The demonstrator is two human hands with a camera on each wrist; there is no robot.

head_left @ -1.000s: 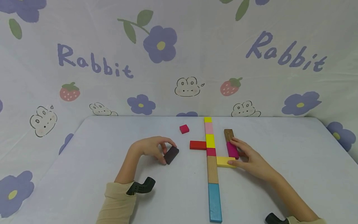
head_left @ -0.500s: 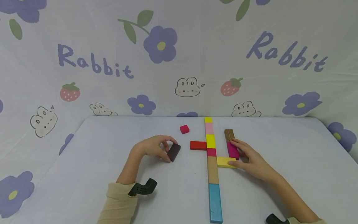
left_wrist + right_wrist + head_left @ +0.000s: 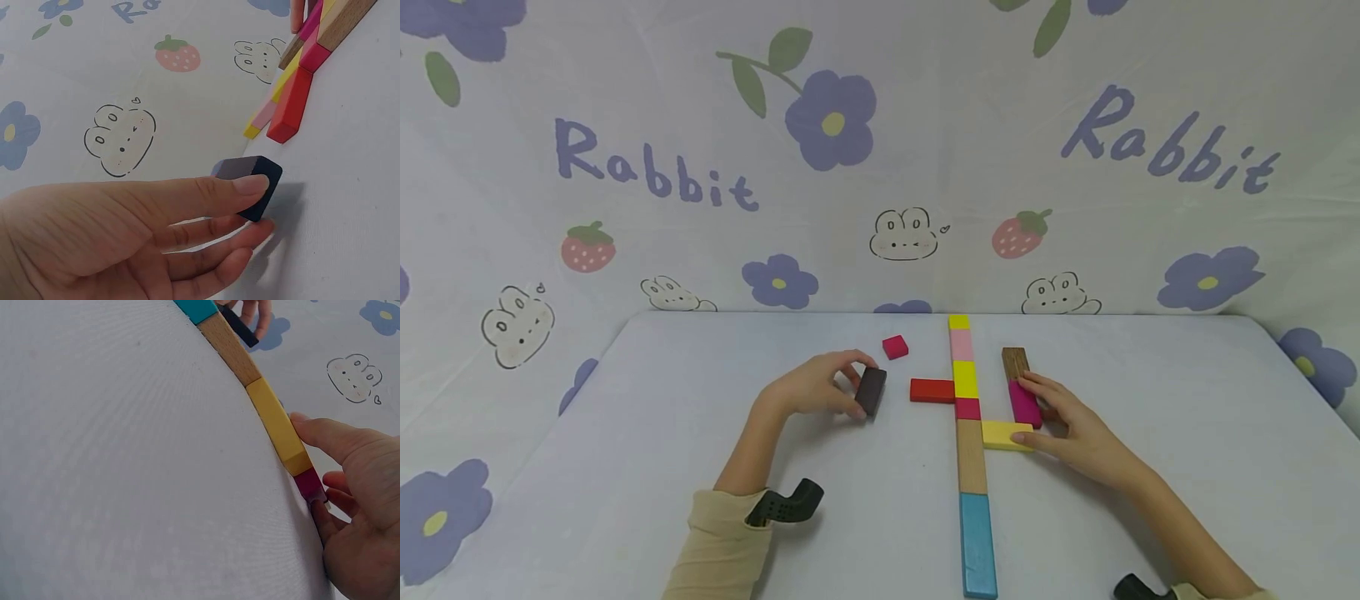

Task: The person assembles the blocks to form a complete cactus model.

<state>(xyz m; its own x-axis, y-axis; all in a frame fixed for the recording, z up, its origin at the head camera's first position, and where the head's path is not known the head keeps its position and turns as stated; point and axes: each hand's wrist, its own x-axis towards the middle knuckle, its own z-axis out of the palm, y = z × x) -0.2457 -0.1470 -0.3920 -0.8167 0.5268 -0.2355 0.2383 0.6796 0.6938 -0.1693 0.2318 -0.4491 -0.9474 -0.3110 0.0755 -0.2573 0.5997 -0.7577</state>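
Observation:
My left hand [image 3: 812, 386] pinches a dark wooden block [image 3: 871, 393] between thumb and fingers, left of the row of blocks. The left wrist view shows the thumb on the end of that dark block [image 3: 237, 167], held above the white surface. My right hand [image 3: 1082, 429] rests its thumb on a yellow block [image 3: 1000, 433] that juts right from the row. Its other fingers touch a magenta block [image 3: 1024, 404], which lies end to end with a brown block [image 3: 1015, 362]. Some of those fingertips are hidden behind the blocks.
The row runs away from me: blue block [image 3: 978, 546], plain wood block [image 3: 971, 457], crimson block [image 3: 967, 408], yellow, pink block [image 3: 961, 344], small yellow. A red block [image 3: 931, 391] juts left. A loose red cube [image 3: 895, 347] lies farther back. A printed cloth [image 3: 700, 233] hangs behind.
The left hand has shifted slightly right and away from me, turning the dark block closer to the row's direction. My right hand stays on the yellow and magenta blocks.

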